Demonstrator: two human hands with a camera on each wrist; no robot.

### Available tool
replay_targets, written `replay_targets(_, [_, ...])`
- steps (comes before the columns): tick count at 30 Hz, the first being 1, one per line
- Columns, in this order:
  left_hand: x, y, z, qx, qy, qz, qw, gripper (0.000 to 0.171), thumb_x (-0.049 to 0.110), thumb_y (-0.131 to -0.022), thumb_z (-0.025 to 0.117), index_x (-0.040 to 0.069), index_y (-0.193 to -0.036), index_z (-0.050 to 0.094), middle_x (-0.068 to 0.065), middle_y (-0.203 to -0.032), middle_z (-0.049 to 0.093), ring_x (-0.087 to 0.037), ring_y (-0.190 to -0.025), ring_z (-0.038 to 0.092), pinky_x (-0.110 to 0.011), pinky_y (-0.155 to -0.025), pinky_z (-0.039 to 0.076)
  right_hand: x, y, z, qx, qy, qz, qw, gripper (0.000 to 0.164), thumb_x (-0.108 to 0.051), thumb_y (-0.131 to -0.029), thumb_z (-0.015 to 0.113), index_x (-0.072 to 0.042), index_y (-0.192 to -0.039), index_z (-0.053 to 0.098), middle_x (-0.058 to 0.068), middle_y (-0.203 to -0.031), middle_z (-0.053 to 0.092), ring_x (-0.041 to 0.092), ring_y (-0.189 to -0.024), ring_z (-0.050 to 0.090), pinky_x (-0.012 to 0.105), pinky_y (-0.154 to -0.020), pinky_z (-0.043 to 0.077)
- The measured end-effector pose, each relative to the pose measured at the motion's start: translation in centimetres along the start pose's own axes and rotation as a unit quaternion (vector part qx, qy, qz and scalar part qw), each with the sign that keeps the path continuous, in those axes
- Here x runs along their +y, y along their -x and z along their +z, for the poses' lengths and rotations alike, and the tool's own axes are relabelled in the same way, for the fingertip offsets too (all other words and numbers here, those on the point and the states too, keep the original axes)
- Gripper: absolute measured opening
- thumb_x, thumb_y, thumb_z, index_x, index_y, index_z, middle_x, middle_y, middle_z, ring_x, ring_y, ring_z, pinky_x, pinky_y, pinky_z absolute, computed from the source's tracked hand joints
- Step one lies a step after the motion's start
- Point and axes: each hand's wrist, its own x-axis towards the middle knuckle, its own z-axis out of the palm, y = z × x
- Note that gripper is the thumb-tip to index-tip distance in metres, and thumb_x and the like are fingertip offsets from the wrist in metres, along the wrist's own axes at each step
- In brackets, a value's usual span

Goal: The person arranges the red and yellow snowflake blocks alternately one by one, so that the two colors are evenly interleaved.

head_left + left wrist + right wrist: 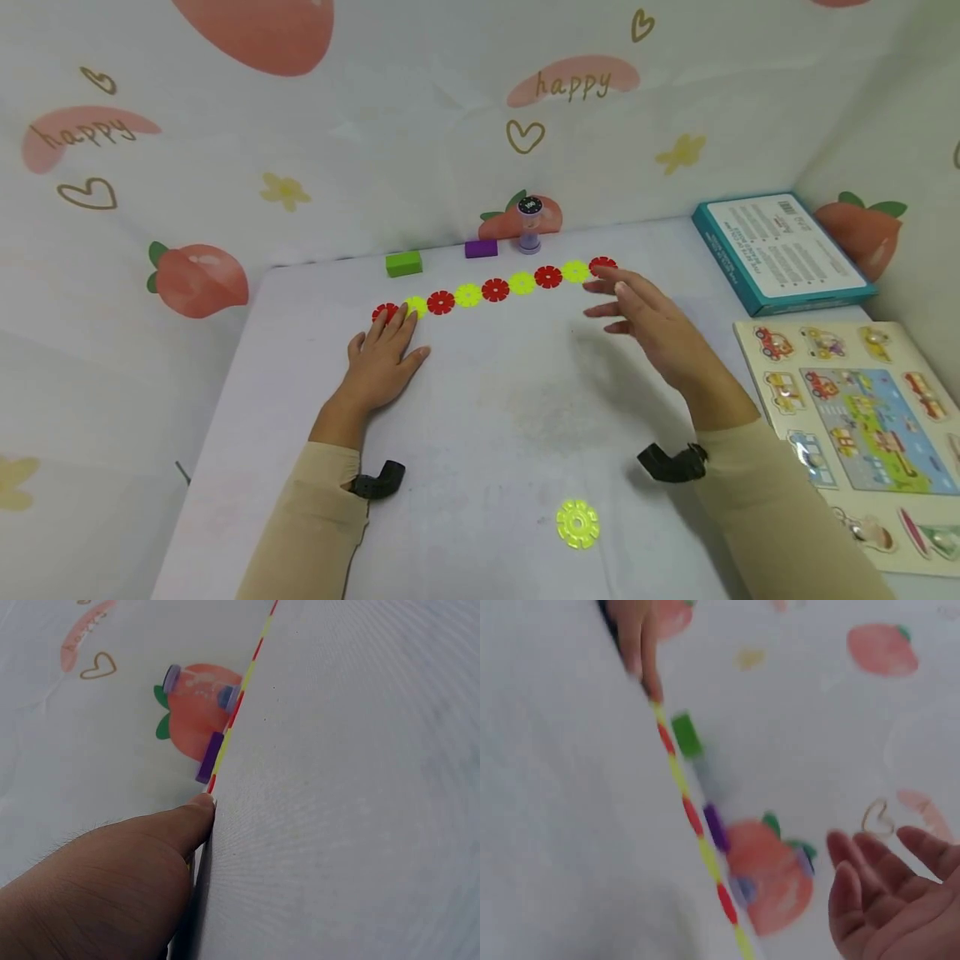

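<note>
A slanting row of notched plastic snowflake discs, red and yellow in turn, lies across the table; a red disc (495, 290) is at its middle. My left hand (381, 367) rests palm down at the left end, its fingertips on the end red disc (385, 312) and the neighbouring yellow disc (415, 307). Raised over the table near the right end is my right hand (652, 321), fingers loosely extended and holding nothing. Its fingertips overlap the last red disc (603, 264) in the head view. A single yellow disc (577, 524) lies apart near the front.
Behind the row stand a green block (404, 264), a purple block (481, 248) and a small sand timer (529, 227). To the right are a teal-edged box (787, 250) and a wooden vehicle puzzle board (780, 437), partly under the right sleeve. A patterned cloth wall rises behind.
</note>
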Motion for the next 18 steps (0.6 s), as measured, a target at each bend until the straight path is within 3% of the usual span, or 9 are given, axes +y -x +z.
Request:
replay_targets(2, [0.0, 0.1, -0.1, -0.002, 0.002, -0.002, 1.0, 0.073, 0.057, -0.095, 0.04, 0.021, -0.155, 0.018, 0.001, -0.16, 0.007, -0.028, -0.144, -0.003, -0.062, -0.105, 0.003, -0.2, 2.0, 0.9, -0.056, -0.104, -0.042, 0.992, 0.047, -0.027, -0.105, 0.029, -0.007, -0.148, 0.031, 0.022, -0.14, 0.039, 0.041, -0.117, 0.047, 0.041, -0.091, 0.044])
replay_targets(4, [0.0, 0.2, -0.2, -0.002, 0.001, -0.004, 1.0, 0.072, 0.057, -0.095, 0.04, 0.022, -0.155, 0.017, 0.001, -0.16, 0.007, -0.027, -0.144, -0.002, -0.062, -0.105, 0.004, 0.2, 4.3, 1.8, -0.114, -0.186, -0.059, 0.974, 0.05, -0.025, -0.104, 0.024, 0.001, -0.147, 0.025, 0.031, -0.139, 0.034, 0.048, -0.116, 0.044, 0.04, -0.09, 0.044])
replay_targets(6, [0.0, 0.2, -0.1, -0.001, 0.0, -0.004, 1.0, 0.073, 0.057, -0.095, 0.04, 0.022, -0.155, 0.017, 0.0, -0.16, 0.007, -0.028, -0.144, -0.002, -0.062, -0.105, 0.004, 1.1, 6.6, 2.5, -0.161, -0.231, -0.043, 0.959, 0.053, -0.026, -0.104, 0.021, 0.004, -0.148, 0.021, 0.035, -0.138, 0.03, 0.05, -0.117, 0.042, 0.041, -0.091, 0.043])
replay_targets(8, [0.0, 0.2, 0.0, 0.0, 0.001, -0.002, 1.0, 0.072, 0.058, -0.096, 0.039, 0.022, -0.155, 0.017, 0.001, -0.16, 0.007, -0.027, -0.144, -0.002, -0.063, -0.104, 0.004, 2.1, 8.9, 3.0, -0.19, -0.231, -0.011, 0.954, 0.051, -0.022, -0.104, 0.024, 0.003, -0.148, 0.019, 0.035, -0.138, 0.032, 0.05, -0.116, 0.042, 0.041, -0.091, 0.044])
replay_targets(10, [0.0, 0.1, 0.1, 0.0, 0.001, 0.0, 1.0, 0.073, 0.059, -0.095, 0.039, 0.023, -0.155, 0.017, 0.001, -0.16, 0.006, -0.027, -0.144, -0.002, -0.063, -0.104, 0.004, 3.0, 10.9, 3.5, -0.203, -0.18, 0.017, 0.962, 0.05, -0.014, -0.102, 0.037, 0.0, -0.148, 0.023, 0.029, -0.139, 0.037, 0.046, -0.118, 0.043, 0.039, -0.093, 0.043])
replay_targets(12, [0.0, 0.0, 0.1, 0.001, 0.001, 0.001, 1.0, 0.073, 0.059, -0.095, 0.039, 0.023, -0.155, 0.017, 0.002, -0.16, 0.006, -0.027, -0.144, -0.003, -0.063, -0.105, 0.003, 3.6, 12.5, 4.0, -0.198, -0.082, 0.03, 0.976, 0.056, -0.011, -0.097, 0.055, -0.006, -0.147, 0.031, 0.018, -0.14, 0.042, 0.036, -0.121, 0.045, 0.034, -0.093, 0.044])
replay_targets(14, [0.1, -0.1, 0.0, 0.002, 0.001, 0.0, 1.0, 0.074, 0.059, -0.094, 0.04, 0.023, -0.155, 0.017, 0.002, -0.16, 0.006, -0.027, -0.144, -0.002, -0.062, -0.105, 0.004, 3.9, 13.5, 4.6, -0.191, 0.035, 0.025, 0.981, 0.066, -0.015, -0.088, 0.071, -0.013, -0.145, 0.038, 0.006, -0.14, 0.045, 0.024, -0.123, 0.045, 0.028, -0.094, 0.042])
replay_targets(16, [0.0, -0.1, 0.1, 0.003, 0.0, -0.002, 1.0, 0.074, 0.059, -0.094, 0.041, 0.023, -0.154, 0.018, 0.002, -0.16, 0.007, -0.027, -0.144, -0.002, -0.062, -0.105, 0.004, 3.9, 14.0, 5.3, -0.181, 0.149, 0.015, 0.972, 0.071, -0.03, -0.08, 0.079, -0.022, -0.141, 0.044, -0.005, -0.14, 0.044, 0.014, -0.125, 0.041, 0.023, -0.096, 0.039])
replay_targets(18, [-0.1, -0.1, 0.1, 0.005, 0.0, -0.006, 1.0, 0.074, 0.06, -0.094, 0.041, 0.024, -0.154, 0.018, 0.002, -0.16, 0.008, -0.027, -0.144, -0.001, -0.061, -0.105, 0.005, 3.8, 14.3, 6.0, -0.18, 0.232, -0.002, 0.956, 0.068, -0.04, -0.077, 0.079, -0.028, -0.137, 0.049, -0.011, -0.14, 0.041, 0.01, -0.126, 0.037, 0.023, -0.098, 0.036])
